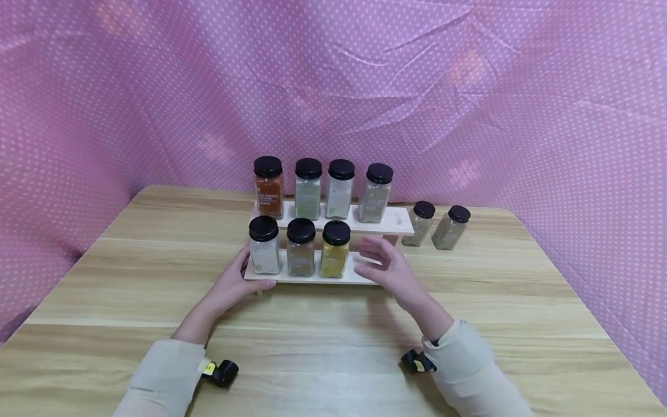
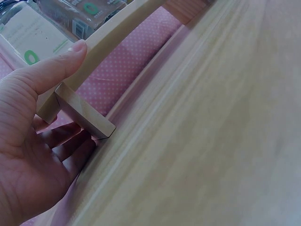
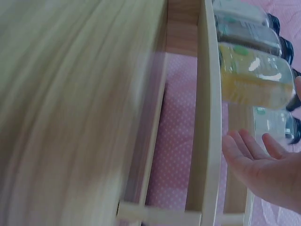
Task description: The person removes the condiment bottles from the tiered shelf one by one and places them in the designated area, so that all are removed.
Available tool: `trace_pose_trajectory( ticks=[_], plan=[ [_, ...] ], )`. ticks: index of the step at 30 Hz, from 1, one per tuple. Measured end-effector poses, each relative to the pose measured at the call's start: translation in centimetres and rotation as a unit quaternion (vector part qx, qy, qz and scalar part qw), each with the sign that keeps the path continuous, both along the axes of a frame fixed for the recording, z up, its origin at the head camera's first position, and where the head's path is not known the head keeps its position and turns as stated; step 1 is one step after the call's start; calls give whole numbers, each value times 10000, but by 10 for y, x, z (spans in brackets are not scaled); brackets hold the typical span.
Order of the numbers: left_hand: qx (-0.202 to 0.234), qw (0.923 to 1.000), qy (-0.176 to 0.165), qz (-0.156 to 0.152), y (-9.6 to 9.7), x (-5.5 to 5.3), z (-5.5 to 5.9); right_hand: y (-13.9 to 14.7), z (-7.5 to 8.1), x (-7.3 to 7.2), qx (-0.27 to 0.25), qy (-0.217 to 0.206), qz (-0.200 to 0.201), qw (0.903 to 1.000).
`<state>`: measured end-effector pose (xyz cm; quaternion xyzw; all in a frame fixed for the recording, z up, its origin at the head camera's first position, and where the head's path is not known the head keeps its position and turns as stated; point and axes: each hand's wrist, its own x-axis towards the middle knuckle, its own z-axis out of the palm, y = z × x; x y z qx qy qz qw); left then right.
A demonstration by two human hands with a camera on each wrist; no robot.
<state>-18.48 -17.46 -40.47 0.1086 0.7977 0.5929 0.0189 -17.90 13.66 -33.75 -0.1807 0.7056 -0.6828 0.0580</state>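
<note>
A two-tier pale wooden spice rack [image 1: 354, 259] stands on the table, holding glass spice jars with black lids. At its lower left corner my left hand [image 1: 229, 288] grips the shelf end, thumb [image 2: 59, 70] along the front edge and fingers down by the wooden foot [image 2: 87, 110]. My right hand [image 1: 393, 275] hovers at the lower shelf's right end, fingers spread, holding nothing. Beside it on that shelf is a jar of yellow spice [image 1: 334, 249], then a brown spice jar [image 1: 301, 248] and a white one [image 1: 264, 246] to the left.
Several jars line the upper shelf, from a red spice jar [image 1: 268, 188] to a grey-brown one [image 1: 375, 194]. Two more jars, one upright-looking [image 1: 418, 225] and one leaning in view [image 1: 450, 229], stand on the table [image 1: 333, 359] right of the rack. A pink dotted cloth [image 1: 323, 87] hangs behind.
</note>
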Motion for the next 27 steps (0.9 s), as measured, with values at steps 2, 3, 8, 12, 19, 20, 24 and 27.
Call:
trace_pose_trajectory(
  ticks=[2,3,8,12,19,20,24,27],
  plan=[
    [-7,10000,7,5,0,0,0,-6,-1,-1,18,103,-40,9999],
    [-7,10000,8,6,0,0,0,-9,-1,-1,14,160,-69,9998],
    [31,10000,15,0,1,0,0,-22,-3,-2,-70,277,-152,9995],
    [81,10000,14,-7,1,0,0,-30,-4,-2,-109,253,-295,9992],
    [-16,10000,-7,25,1,0,2,-41,-5,-1,-82,201,-665,9976],
    [-37,10000,-19,31,1,1,2,-42,-5,-1,-77,227,-732,9970],
    [-82,10000,-30,36,1,1,3,-48,-7,-1,7,367,-942,9949],
    [-6,10000,-9,21,1,2,3,-54,-8,-1,163,462,-1157,9921]
  ],
)
